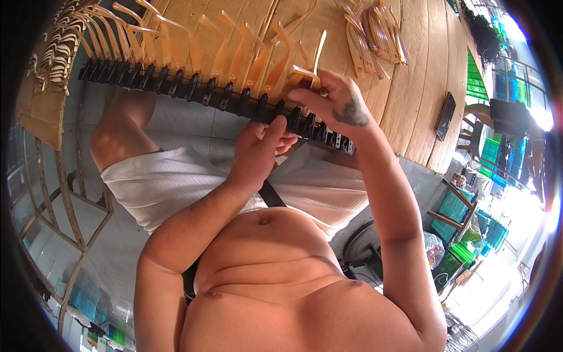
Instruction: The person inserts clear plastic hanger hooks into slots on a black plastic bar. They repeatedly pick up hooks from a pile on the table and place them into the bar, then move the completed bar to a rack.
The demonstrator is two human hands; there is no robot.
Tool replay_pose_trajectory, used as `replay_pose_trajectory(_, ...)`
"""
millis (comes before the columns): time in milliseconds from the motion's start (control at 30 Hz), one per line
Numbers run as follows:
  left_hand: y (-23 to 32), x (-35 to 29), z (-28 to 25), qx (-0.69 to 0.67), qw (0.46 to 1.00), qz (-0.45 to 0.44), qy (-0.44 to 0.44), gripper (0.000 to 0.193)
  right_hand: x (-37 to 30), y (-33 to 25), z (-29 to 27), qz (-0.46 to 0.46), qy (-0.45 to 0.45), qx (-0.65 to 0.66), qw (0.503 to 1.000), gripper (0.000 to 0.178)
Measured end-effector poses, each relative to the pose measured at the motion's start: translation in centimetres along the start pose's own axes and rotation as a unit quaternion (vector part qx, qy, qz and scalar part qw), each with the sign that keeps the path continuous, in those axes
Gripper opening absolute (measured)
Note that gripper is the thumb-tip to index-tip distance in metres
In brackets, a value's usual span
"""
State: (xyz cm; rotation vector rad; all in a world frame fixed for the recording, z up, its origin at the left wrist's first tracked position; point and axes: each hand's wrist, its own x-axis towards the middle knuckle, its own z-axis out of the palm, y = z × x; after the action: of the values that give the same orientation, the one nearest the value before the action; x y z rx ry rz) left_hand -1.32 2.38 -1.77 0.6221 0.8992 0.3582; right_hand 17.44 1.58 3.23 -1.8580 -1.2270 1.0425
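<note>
A long black clip rack (237,104) runs along the near edge of the wooden table, with a row of black clips. Amber, see-through eyeglass temples (238,57) stand in many of the clips, their curved tips pointing away from me. My left hand (262,144) is closed at the rack's near side, thumb on a clip and fingers curled beneath. My right hand (334,102) is closed, thumb and fingers around an amber eyeglass temple (305,71) just above the clips. The temple's lower end is hidden by the hand. Clips at the right end (334,141) carry no temples.
Loose bundles of amber temples (384,32) lie farther back on the wooden table (419,88). Pale temples (56,61) are piled at the far left. A dark flat object (446,116) rests near the table's right edge. A fan (360,243) stands on the floor to my right.
</note>
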Motion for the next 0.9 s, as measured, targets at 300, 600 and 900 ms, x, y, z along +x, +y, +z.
replay_pose_trajectory(300,1.3,-0.7,0.8,0.007,1.000,-0.024,-0.017,0.042,-2.1,2.7,-1.6,-0.042,0.126,0.048,0.990,0.020)
replay_pose_trajectory(600,0.0,-0.5,1.7,-0.008,0.997,-0.058,-0.046,0.041,-1.9,1.8,0.5,-0.070,0.096,0.009,0.993,0.019)
replay_pose_trajectory(900,-0.3,-0.5,1.7,-0.006,0.998,-0.054,-0.028,0.037,-1.7,1.1,-0.4,-0.042,0.041,0.033,0.998,0.018)
